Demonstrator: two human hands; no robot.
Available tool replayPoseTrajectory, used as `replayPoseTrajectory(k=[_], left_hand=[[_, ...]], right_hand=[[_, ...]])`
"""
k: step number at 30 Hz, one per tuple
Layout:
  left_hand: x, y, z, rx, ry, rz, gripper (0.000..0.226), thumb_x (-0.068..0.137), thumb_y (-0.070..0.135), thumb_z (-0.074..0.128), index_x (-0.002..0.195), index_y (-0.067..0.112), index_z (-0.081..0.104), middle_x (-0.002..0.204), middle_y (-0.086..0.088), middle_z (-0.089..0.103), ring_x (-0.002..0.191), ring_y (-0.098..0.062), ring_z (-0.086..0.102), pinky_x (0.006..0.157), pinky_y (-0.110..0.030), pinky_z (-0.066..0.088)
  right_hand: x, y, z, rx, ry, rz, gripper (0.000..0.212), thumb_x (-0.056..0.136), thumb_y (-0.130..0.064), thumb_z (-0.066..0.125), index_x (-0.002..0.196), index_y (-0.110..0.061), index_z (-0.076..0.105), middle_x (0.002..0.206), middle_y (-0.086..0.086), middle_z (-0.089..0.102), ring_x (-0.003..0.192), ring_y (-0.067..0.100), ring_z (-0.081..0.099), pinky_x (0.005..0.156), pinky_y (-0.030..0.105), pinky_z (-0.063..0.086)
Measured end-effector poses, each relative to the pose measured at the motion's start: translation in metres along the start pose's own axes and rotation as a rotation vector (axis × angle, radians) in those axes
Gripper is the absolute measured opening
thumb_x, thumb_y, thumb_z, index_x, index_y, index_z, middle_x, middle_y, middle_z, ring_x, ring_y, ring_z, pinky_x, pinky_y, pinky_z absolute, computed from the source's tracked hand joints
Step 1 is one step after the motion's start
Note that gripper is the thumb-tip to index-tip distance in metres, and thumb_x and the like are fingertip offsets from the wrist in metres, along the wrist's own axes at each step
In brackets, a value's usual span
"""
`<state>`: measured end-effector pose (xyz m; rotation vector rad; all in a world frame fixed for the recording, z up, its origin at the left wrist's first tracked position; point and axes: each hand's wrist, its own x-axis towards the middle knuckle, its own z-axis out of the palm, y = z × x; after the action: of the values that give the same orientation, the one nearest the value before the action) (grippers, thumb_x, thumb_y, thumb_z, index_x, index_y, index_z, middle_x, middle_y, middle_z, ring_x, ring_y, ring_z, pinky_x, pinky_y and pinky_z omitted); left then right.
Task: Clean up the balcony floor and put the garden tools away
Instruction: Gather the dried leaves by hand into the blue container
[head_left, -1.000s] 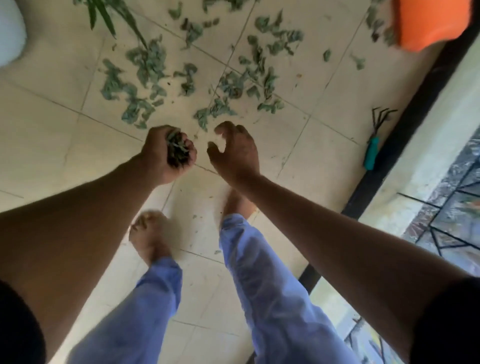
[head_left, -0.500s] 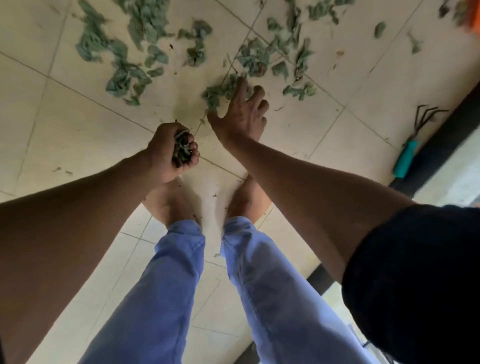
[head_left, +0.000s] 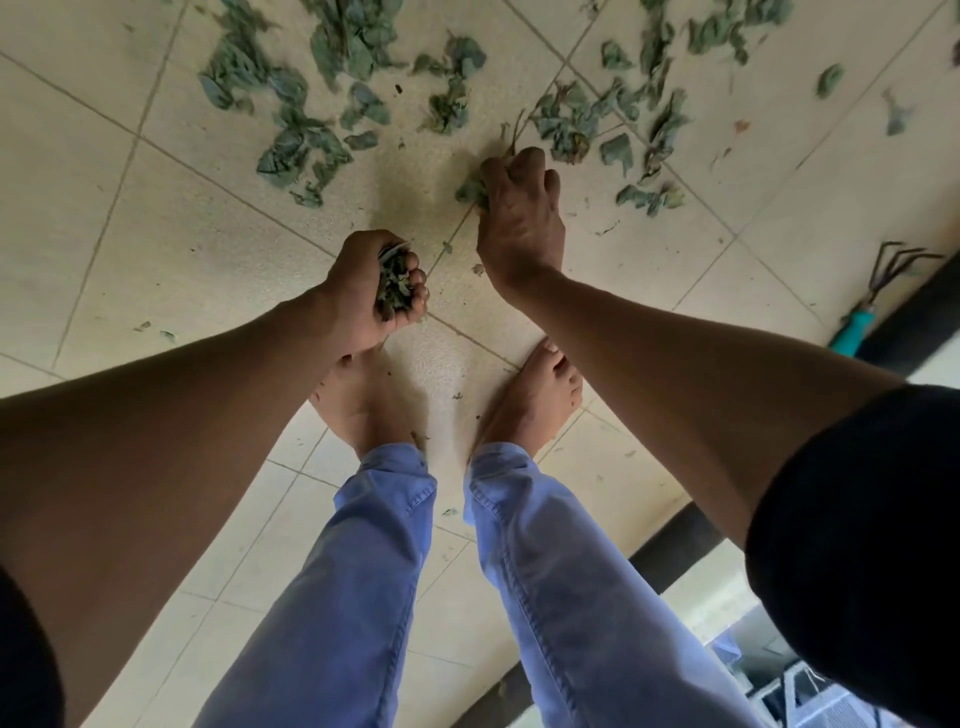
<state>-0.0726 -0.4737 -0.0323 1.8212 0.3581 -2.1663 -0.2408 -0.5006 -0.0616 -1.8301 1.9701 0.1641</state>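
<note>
A wad of leaves (head_left: 393, 283) is gripped in the left hand (head_left: 363, 291), held above the tiled floor (head_left: 156, 234), while the right hand (head_left: 519, 213) is curled down around more leaves (head_left: 471, 191) at a grout line. Loose leaves (head_left: 311, 130) are scattered across the tiles beyond both hands. A hand rake (head_left: 878, 291) with a teal handle is seen lying at the floor's right edge, well apart from the 2 bare feet (head_left: 530, 400).

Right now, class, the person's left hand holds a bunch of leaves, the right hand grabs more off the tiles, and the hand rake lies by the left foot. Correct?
Not quite. The hand rake lies far right by the dark floor edge, not by the left foot, as the head view shows. The left hand does hold leaves, and the right hand grabs more.
</note>
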Motion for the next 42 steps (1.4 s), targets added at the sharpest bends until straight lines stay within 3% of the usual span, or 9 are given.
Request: replayPoseTrajectory(k=[4, 15, 19, 22, 26, 30, 33, 38, 42], left_hand=[[0.002, -0.001, 0.002, -0.011, 0.003, -0.002, 0.036, 0.097, 0.022, 0.042, 0.065, 0.014, 0.055, 0.064, -0.004, 0.051, 0.058, -0.018, 0.05, 0.053, -0.024, 0.045], [-0.019, -0.003, 0.022, -0.057, -0.027, 0.077, 0.047, 0.1, 0.011, 0.034, 0.064, 0.01, 0.065, 0.064, -0.001, 0.06, 0.065, -0.014, 0.061, 0.062, -0.022, 0.054], [-0.029, 0.0, 0.039, -0.071, -0.12, 0.209, 0.066, 0.096, 0.007, 0.034, 0.033, 0.017, 0.05, 0.038, 0.001, 0.046, 0.036, -0.01, 0.048, 0.04, -0.014, 0.037], [-0.019, 0.002, 0.032, -0.257, -0.068, 0.196, 0.053, 0.101, 0.02, 0.044, 0.054, 0.01, 0.067, 0.059, -0.003, 0.059, 0.056, -0.016, 0.062, 0.055, -0.018, 0.05], [-0.013, 0.005, 0.027, -0.438, -0.122, 0.193, 0.032, 0.089, 0.024, 0.049, 0.067, 0.008, 0.067, 0.077, -0.007, 0.056, 0.074, -0.023, 0.062, 0.079, -0.031, 0.051], [-0.016, 0.01, 0.028, -0.483, -0.136, 0.162, 0.025, 0.087, 0.023, 0.054, 0.07, 0.009, 0.065, 0.079, -0.004, 0.052, 0.07, -0.02, 0.056, 0.067, -0.026, 0.049], [-0.018, 0.011, 0.024, -0.474, -0.172, 0.1, 0.039, 0.097, 0.026, 0.045, 0.069, 0.009, 0.066, 0.07, -0.001, 0.057, 0.063, -0.018, 0.057, 0.062, -0.024, 0.047], [-0.024, 0.012, 0.025, -0.409, -0.161, 0.1, 0.057, 0.101, 0.026, 0.046, 0.046, 0.016, 0.055, 0.049, 0.002, 0.049, 0.047, -0.014, 0.054, 0.052, -0.02, 0.044], [-0.022, 0.015, 0.023, -0.456, -0.132, 0.103, 0.042, 0.098, 0.026, 0.049, 0.057, 0.016, 0.056, 0.056, 0.0, 0.054, 0.053, -0.017, 0.061, 0.055, -0.02, 0.051]], right_hand=[[0.007, 0.004, 0.004, 0.056, -0.021, -0.025, 0.031, 0.09, 0.008, 0.059, 0.11, -0.014, 0.067, 0.116, 0.007, 0.055, 0.096, 0.022, 0.054, 0.063, 0.028, 0.046], [-0.049, -0.039, -0.059, 0.56, 0.079, -0.064, 0.019, 0.077, 0.004, 0.064, 0.078, -0.014, 0.073, 0.082, -0.004, 0.068, 0.077, 0.004, 0.059, 0.068, 0.007, 0.042], [-0.077, -0.06, -0.077, 0.532, 0.036, -0.166, 0.018, 0.077, 0.006, 0.064, 0.086, -0.008, 0.072, 0.085, 0.005, 0.065, 0.076, 0.014, 0.056, 0.065, 0.016, 0.042], [-0.084, -0.069, -0.084, 0.461, -0.044, -0.236, 0.026, 0.083, -0.004, 0.057, 0.105, -0.003, 0.07, 0.092, 0.009, 0.067, 0.083, 0.021, 0.061, 0.068, 0.026, 0.048], [-0.09, -0.075, -0.096, 0.489, -0.033, -0.286, 0.067, 0.08, -0.03, 0.024, 0.128, -0.002, 0.062, 0.107, 0.011, 0.069, 0.094, 0.028, 0.066, 0.069, 0.036, 0.055], [-0.082, -0.067, -0.093, 0.46, 0.042, -0.304, 0.046, 0.086, 0.002, 0.05, 0.13, 0.001, 0.062, 0.118, 0.018, 0.07, 0.102, 0.031, 0.069, 0.083, 0.039, 0.059], [-0.069, -0.06, -0.082, 0.349, 0.032, -0.325, 0.025, 0.084, -0.001, 0.067, 0.109, -0.002, 0.073, 0.098, 0.013, 0.071, 0.082, 0.025, 0.067, 0.068, 0.036, 0.055], [-0.044, -0.069, -0.065, 0.182, -0.01, -0.395, 0.011, 0.085, -0.001, 0.063, 0.082, -0.005, 0.072, 0.084, 0.01, 0.064, 0.068, 0.021, 0.06, 0.051, 0.031, 0.051], [-0.037, -0.078, -0.058, -0.004, 0.08, -0.429, 0.007, 0.076, -0.002, 0.073, 0.073, -0.007, 0.069, 0.079, 0.008, 0.06, 0.072, 0.026, 0.057, 0.042, 0.026, 0.039]])
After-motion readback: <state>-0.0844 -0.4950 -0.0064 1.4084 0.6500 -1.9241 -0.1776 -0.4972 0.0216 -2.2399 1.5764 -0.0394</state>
